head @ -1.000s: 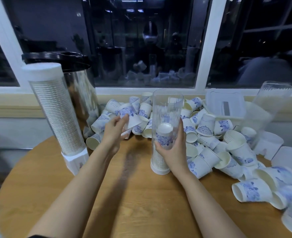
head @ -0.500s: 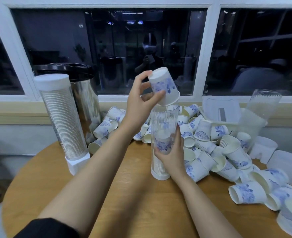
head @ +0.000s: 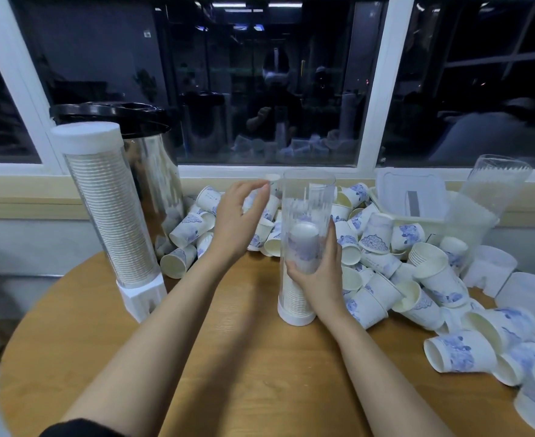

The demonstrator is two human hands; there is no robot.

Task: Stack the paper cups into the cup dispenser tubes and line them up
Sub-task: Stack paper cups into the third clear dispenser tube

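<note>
Steadiness is why my right hand [head: 318, 279] curls round the clear tube [head: 307, 197], keeping it upright; my left hand [head: 238, 222] hovers slack and empty, near the loose cups [head: 376, 238]

On the counter [head: 228, 357] I see the middle tube [head: 307, 203] standing upright, a stack of cups [head: 291, 298] in its lower part and my right hand [head: 319, 272] wrapped round it from the right. My left hand [head: 238, 222] hovers just left of it. The full tube [head: 111, 209] stands far left, with the urn [head: 156, 171] behind it. Loose cups [head: 379, 247] heap behind and to the right of the middle tube. A box [head: 411, 197] and a tilted tube [head: 486, 197] sit beyond them.
</note>
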